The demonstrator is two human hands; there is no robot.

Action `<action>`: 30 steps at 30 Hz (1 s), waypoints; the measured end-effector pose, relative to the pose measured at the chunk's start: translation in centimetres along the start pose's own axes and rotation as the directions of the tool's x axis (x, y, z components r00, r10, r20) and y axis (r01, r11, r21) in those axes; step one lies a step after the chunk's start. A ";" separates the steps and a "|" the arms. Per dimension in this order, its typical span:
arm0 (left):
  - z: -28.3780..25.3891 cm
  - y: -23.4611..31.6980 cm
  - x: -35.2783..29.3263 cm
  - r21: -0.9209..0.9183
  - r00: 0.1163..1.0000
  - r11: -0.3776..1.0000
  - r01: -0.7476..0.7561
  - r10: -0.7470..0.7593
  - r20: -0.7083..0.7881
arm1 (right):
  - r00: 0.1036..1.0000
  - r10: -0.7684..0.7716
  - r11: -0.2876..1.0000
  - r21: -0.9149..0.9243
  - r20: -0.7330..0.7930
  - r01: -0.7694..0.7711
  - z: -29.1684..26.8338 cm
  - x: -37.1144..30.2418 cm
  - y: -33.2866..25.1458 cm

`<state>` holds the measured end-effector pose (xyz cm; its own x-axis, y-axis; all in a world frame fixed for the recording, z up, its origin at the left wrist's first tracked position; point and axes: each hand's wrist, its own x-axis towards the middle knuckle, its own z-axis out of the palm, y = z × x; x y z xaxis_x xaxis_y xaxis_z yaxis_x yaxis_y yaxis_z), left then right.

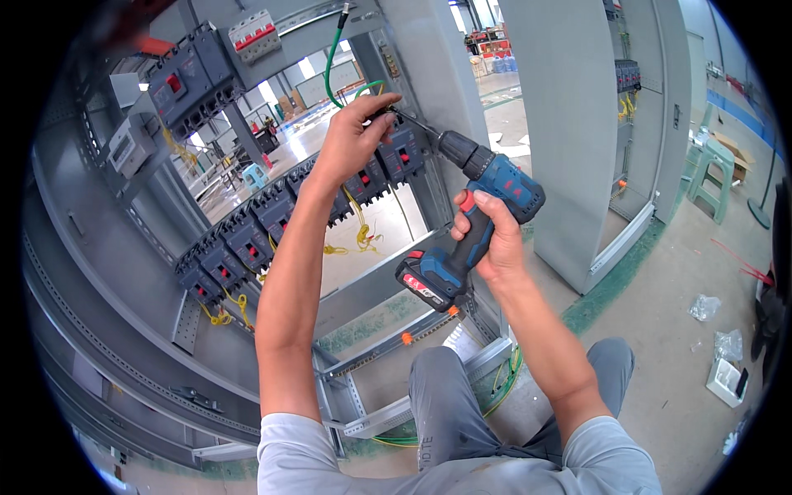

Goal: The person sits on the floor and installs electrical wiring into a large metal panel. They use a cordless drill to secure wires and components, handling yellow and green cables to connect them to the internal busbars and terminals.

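Note:
My right hand (pixel 492 235) grips the handle of a blue and black cordless drill (pixel 503 183), a finger at its red trigger. The drill's long bit (pixel 419 122) points up and left toward the fingertips of my left hand (pixel 356 136). Those fingers are pinched together beside the cabinet's upright, above the last circuit breaker (pixel 402 155) of a row. What they pinch is mostly hidden. A green wire (pixel 329 73) with a dark end loops up behind this hand, and a yellow-green piece shows by the fingers.
A grey metal cabinet frame (pixel 363 299) surrounds the breakers, with loose yellow wires (pixel 363 235) hanging below. A larger breaker (pixel 188 78) and a white meter (pixel 132 147) sit at upper left. Another cabinet (pixel 569 148) stands right. Beyond are a green stool (pixel 711 177) and a white box (pixel 726 382).

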<state>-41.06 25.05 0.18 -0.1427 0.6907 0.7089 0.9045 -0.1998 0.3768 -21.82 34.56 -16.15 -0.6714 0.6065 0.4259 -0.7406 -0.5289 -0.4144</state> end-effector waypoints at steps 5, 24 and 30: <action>0.0 0.4 0.1 0.009 1.000 1.000 0.001 -0.001 0.006 | 0.999 0.031 0.990 0.140 0.020 -0.034 -1.2 0.7 1.9; 0.2 1.1 0.9 -0.071 1.000 0.998 -0.002 0.004 0.025 | 0.992 0.055 0.939 0.333 0.111 -0.089 -2.7 2.1 2.5; -0.5 0.5 1.3 -0.164 0.999 0.986 -0.014 0.019 0.031 | 0.990 0.058 0.948 0.304 0.126 -0.094 -2.7 0.8 2.8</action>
<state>-41.01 25.54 1.60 -0.1128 0.7077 0.6975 0.8285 -0.3205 0.4592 -24.32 35.20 -19.15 -0.7110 0.4954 0.4991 -0.6469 -0.7390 -0.1882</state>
